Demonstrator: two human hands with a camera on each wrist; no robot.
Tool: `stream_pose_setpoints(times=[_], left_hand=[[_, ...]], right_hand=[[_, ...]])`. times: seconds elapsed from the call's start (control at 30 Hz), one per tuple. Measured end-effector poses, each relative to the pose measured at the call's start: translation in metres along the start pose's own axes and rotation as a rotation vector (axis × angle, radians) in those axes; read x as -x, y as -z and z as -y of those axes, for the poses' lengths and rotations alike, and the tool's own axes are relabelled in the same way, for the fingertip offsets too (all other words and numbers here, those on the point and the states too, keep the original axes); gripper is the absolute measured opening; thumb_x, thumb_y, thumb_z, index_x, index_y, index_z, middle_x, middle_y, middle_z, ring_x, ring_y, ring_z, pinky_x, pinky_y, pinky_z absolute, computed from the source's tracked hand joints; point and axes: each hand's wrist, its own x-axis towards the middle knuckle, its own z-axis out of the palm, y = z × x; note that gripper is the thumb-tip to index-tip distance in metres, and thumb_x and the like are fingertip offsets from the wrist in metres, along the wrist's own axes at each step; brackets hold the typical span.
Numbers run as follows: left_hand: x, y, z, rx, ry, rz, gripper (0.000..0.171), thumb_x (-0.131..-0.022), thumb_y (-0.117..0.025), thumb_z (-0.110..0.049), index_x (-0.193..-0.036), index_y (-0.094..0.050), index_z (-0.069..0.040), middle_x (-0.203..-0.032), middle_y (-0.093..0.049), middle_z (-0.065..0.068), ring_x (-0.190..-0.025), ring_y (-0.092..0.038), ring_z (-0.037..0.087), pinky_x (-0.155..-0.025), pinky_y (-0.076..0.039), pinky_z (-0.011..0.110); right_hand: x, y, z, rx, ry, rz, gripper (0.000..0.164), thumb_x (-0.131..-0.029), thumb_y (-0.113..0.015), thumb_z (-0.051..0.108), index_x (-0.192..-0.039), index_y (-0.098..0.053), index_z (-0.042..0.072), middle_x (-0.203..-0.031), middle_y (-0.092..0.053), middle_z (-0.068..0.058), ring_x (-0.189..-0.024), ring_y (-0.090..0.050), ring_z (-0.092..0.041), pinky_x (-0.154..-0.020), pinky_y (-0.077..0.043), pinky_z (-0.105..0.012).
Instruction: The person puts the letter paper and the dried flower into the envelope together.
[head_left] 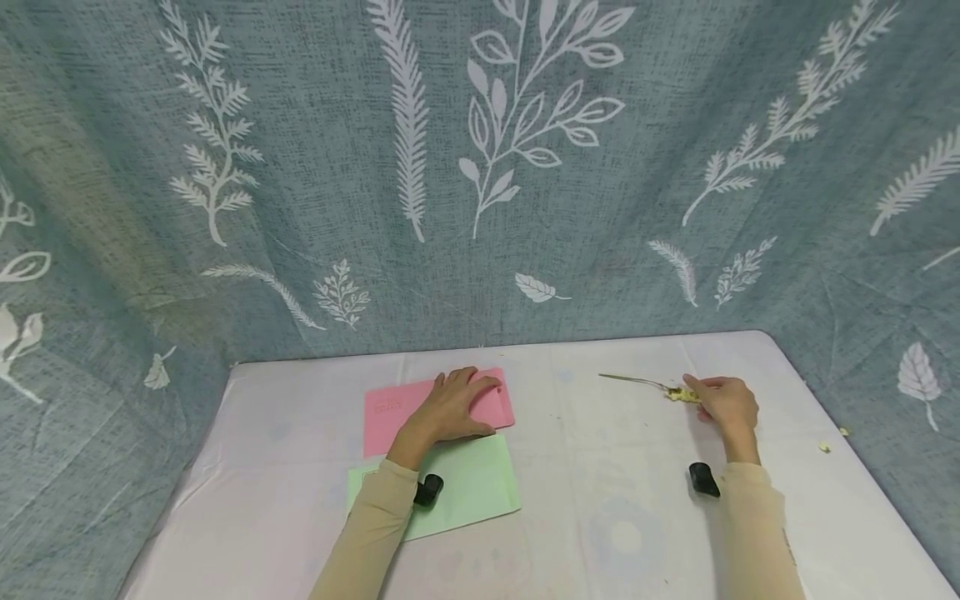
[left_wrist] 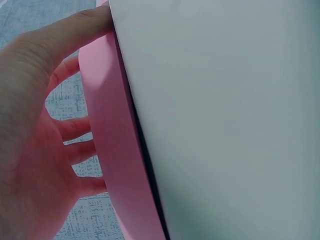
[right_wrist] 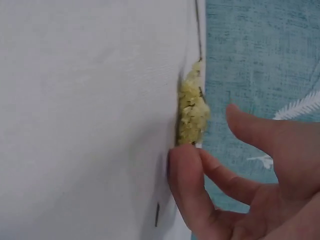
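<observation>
In the head view my left hand (head_left: 450, 408) lies across a flat pink piece (head_left: 388, 408) with rounded corners and faint lettering. Its fingers are spread, and in the left wrist view the fingertips meet the far edge of the pink piece (left_wrist: 102, 95). The thumb rests by the near edge, where a pale green sheet (head_left: 480, 483) begins. At the right, my right hand (head_left: 727, 406) reaches a sprig of yellow dried flowers (head_left: 681, 394) with a thin stem. In the right wrist view, fingers touch the lower end of the flower cluster (right_wrist: 193, 112); the thumb stands apart.
The white-covered table (head_left: 585, 517) carries small yellow crumbs (head_left: 825, 447) near its right edge. Behind it hangs a blue-green curtain (head_left: 450, 275) with white leaf prints. A black device (head_left: 703, 479) is by the right wrist, another (head_left: 429, 490) by the left.
</observation>
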Motion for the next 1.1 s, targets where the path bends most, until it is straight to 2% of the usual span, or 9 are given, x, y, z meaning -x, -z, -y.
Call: stream_pose_setpoints(times=[0.13,0.37,0.57,0.87,1.1], left_hand=[[-0.0013,-0.0023,0.0005,-0.001,0.002,0.002,0.072,-0.077,-0.083,-0.039,-0.141,-0.051,-0.027,-0.147,-0.04,0.018,-0.137,-0.035,0.037,-0.114,-0.018,0.062],[-0.0002,-0.0016,-0.0012,-0.003,-0.001,0.0,0.072,-0.077,-0.082,-0.039,-0.141,-0.051,-0.026,-0.146,-0.04,0.019,-0.137,-0.035,0.038,-0.113,-0.018,0.063],[0.0012,-0.0008,-0.001,-0.009,-0.002,-0.013,0.071,-0.077,-0.083,-0.038,-0.14,-0.052,-0.026,-0.146,-0.041,0.02,-0.137,-0.035,0.039,-0.113,-0.018,0.063],[0.0012,-0.0027,-0.0014,-0.007,0.002,-0.016,0.072,-0.076,-0.083,-0.038,-0.14,-0.052,-0.025,-0.146,-0.041,0.02,-0.137,-0.036,0.039,-0.113,-0.018,0.064],[0.0011,-0.002,-0.0019,-0.013,0.006,-0.017,0.072,-0.077,-0.083,-0.039,-0.14,-0.052,-0.026,-0.146,-0.041,0.019,-0.137,-0.036,0.038,-0.113,-0.019,0.063]], right_hand=[[0.0009,0.0016,0.0022,-0.048,-0.015,0.066,0.058,-0.092,-0.065,0.034,-0.123,-0.056,-0.014,-0.057,-0.062,0.002,-0.047,-0.06,-0.008,-0.053,-0.048,-0.024],[0.0026,-0.004,0.0005,-0.11,0.012,0.021,0.044,-0.09,-0.07,0.018,-0.116,-0.059,-0.016,-0.062,-0.065,-0.002,-0.049,-0.061,-0.008,-0.05,-0.049,-0.022],[0.0029,-0.0062,-0.0001,-0.164,0.013,0.015,0.04,-0.087,-0.072,0.013,-0.113,-0.061,-0.016,-0.065,-0.065,-0.001,-0.05,-0.061,-0.006,-0.05,-0.052,-0.021],[-0.0005,-0.0046,-0.0042,-0.219,0.025,0.077,0.043,-0.089,-0.068,0.012,-0.12,-0.059,-0.016,-0.098,-0.067,-0.021,-0.058,-0.063,-0.001,-0.058,-0.055,-0.019],[-0.0043,-0.0007,-0.0061,-0.339,0.033,0.193,0.044,-0.095,-0.062,0.008,-0.129,-0.051,-0.018,-0.085,-0.063,0.0,-0.065,-0.066,-0.001,-0.067,-0.057,-0.022]])
